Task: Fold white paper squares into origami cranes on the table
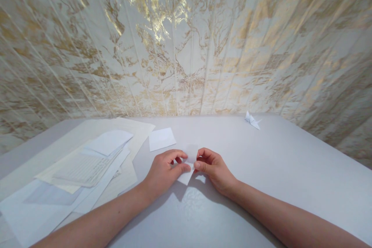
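Between my two hands is a small piece of folded white paper (186, 177), held just over the table. My left hand (170, 166) pinches its left side, thumb in front and fingers behind. On the other side, my right hand (213, 168) is closed with thumb and forefinger on the paper's right edge. Part of the paper rises pale behind the fingertips, and the fingers hide some of its folds. A square white sheet (162, 139) lies flat just beyond my left hand.
A loose pile of papers (84, 166), some with writing, covers the table's left side. A folded paper crane (252, 120) sits at the far right on the white table (290, 162). Behind the table hangs a white curtain with gold patterning (186, 46).
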Available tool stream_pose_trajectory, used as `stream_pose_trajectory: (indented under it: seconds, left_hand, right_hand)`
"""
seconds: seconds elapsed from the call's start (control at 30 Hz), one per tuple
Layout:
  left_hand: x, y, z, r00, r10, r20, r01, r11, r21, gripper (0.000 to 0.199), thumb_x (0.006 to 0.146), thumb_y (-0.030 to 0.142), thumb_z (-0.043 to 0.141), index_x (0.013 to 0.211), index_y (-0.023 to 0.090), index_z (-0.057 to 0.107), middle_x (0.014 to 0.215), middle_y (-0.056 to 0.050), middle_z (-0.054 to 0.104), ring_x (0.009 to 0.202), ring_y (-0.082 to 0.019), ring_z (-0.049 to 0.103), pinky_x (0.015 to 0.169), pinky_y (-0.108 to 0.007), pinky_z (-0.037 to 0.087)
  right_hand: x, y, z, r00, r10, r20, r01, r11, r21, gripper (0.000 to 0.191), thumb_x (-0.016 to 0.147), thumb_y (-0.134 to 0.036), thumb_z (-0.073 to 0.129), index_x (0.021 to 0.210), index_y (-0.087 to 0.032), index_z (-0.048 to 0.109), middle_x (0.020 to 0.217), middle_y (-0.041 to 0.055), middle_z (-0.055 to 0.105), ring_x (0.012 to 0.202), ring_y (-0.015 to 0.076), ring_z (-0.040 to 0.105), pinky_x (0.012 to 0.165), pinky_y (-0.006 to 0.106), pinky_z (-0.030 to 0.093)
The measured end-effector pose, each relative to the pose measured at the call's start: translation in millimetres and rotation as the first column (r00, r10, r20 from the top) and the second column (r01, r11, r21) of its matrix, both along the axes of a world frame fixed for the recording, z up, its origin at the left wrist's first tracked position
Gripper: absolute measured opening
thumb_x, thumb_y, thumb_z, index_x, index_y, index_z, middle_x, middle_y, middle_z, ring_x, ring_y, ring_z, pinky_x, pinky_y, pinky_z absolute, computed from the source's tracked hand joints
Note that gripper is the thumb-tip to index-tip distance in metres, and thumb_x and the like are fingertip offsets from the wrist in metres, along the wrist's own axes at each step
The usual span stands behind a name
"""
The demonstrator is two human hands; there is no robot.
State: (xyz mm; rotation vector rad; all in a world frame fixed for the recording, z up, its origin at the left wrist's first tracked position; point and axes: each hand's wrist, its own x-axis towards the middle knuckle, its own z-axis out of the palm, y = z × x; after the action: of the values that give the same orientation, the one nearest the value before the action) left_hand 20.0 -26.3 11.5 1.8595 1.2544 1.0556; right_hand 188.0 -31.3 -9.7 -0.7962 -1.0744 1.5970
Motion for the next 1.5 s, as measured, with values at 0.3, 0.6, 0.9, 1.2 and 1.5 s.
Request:
stream_pose_trajectory:
  seconds: [0.3,0.6,0.9,1.2,1.5]
  left_hand:
    - [5,-9,6.5,0.992,-0.097,0.076,0.114,0.957,-0.267,0.037,0.055,0.028,0.074,0.086,0.017,0.057,0.08,-0.003,0.067,0.078,-0.02,0.064,0.074,-0.031,0.049]
    - [5,-7,6.6,0.932,-0.141,0.334,0.264,0.896,-0.357,0.037,0.057,0.021,0.072,0.087,0.016,0.051,0.086,-0.004,0.063,0.078,-0.019,0.064,0.075,-0.032,0.049]
    - [4,-8,11.9,0.91,-0.12,0.396,0.262,0.908,-0.327,0.03,0.059,0.019,0.07,0.084,0.016,0.053,0.09,-0.004,0.062,0.08,-0.018,0.062,0.071,-0.029,0.047]
    - [1,-5,6.0,0.848,-0.048,0.527,0.25,0.915,-0.318,0.037,0.068,0.023,0.06,0.1,0.02,0.043,0.092,-0.004,0.065,0.073,-0.017,0.063,0.064,-0.027,0.047]
    - [-6,4,-11.3,0.977,0.021,0.213,0.009,0.991,-0.137,0.056,0.075,0.023,0.05,0.126,0.021,0.028,0.11,-0.011,0.058,0.073,-0.016,0.061,0.061,-0.028,0.049]
  right_hand:
    - [-1,-2,2.2,0.996,0.009,0.084,-0.016,0.996,0.082,0.03,0.053,-0.029,0.081,0.072,-0.015,0.061,0.068,-0.0018,0.062,0.062,0.0096,0.054,0.059,0.023,0.04]
    - [1,1,-0.3,0.997,0.025,0.078,-0.035,0.991,0.127,0.032,0.054,-0.031,0.08,0.075,-0.017,0.061,0.073,-0.0006,0.063,0.067,0.0127,0.056,0.063,0.026,0.041]
    - [2,0,4.1,0.997,0.013,0.072,-0.022,0.992,0.124,0.03,0.055,-0.029,0.08,0.076,-0.016,0.062,0.069,-0.0015,0.064,0.063,0.0102,0.055,0.061,0.023,0.04]
    - [2,0,6.4,0.977,-0.149,0.151,0.128,0.982,0.14,0.019,0.066,-0.03,0.069,0.071,-0.016,0.057,0.061,-0.0037,0.057,0.053,0.0083,0.051,0.055,0.023,0.041]
    - [5,10,-0.7,0.926,-0.332,0.182,0.306,0.939,0.156,0.024,0.061,-0.017,0.062,0.076,-0.021,0.044,0.059,-0.0084,0.052,0.048,0.0074,0.048,0.046,0.019,0.038]
